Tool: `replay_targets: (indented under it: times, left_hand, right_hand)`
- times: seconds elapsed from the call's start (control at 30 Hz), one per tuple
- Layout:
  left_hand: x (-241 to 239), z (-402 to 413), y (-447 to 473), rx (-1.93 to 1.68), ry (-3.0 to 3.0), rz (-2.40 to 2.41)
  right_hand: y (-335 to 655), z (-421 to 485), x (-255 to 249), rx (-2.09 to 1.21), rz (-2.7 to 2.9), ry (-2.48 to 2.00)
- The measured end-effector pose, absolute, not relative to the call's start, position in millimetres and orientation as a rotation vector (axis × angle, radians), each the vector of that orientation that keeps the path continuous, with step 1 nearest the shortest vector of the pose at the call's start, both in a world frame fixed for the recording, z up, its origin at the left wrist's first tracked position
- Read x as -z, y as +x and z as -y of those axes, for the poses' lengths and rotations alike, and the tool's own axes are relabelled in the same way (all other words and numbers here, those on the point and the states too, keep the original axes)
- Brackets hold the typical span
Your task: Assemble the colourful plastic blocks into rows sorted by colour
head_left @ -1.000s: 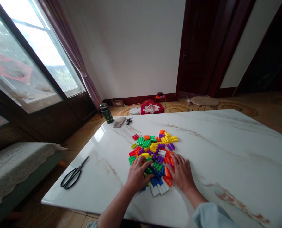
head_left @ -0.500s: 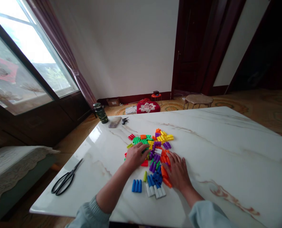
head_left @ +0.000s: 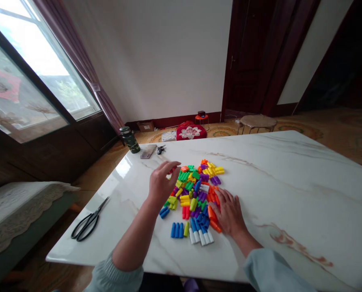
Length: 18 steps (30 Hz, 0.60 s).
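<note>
Plastic pieces (head_left: 185,200): mixed colours, heaped on the table (head_left: 275,182).
Left hand (head_left: 161,182): thumb and fingers parted; masks pieces at the heap's left.
Right hand (head_left: 229,211): fingers spread against orange pieces (head_left: 213,215); undersides hidden.
Phone (head_left: 148,151): partly pixelated.
Sleeves (head_left: 117,273): cut off by the lower edge.

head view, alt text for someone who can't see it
A person's right hand touches orange pieces in a colourful plastic heap on a white table; the left hand, partly open, is at the heap's left side. Black-handled scissors lie farther left.
</note>
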<state>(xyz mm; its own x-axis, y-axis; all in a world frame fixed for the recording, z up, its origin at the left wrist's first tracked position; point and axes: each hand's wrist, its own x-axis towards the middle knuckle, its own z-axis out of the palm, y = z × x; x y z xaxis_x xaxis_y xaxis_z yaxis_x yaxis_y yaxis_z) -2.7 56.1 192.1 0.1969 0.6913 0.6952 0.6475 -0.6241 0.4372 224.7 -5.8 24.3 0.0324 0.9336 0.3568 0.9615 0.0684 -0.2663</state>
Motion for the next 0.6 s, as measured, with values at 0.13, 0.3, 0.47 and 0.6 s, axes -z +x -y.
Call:
replay_targets:
  times: [0.13, 0.3, 0.47, 0.6]
  left_hand:
    - [-130, -11, -33, -1.204, 2.355, -1.625]
    - [-61, 43, -37, -0.733, 2.414, -1.73]
    - [-59, 44, -7, -0.659, 2.528, -1.547]
    - [-77, 13, 2, -0.551, 2.462, -1.548]
  right_hand:
    - [224, 6, -24, 0.091, 1.91, -1.878]
    - [224, 7, -26, 0.1, 1.918, -1.877]
    - [224, 7, -25, 0.106, 1.921, -1.882]
    - [225, 6, -25, 0.102, 1.93, -1.884]
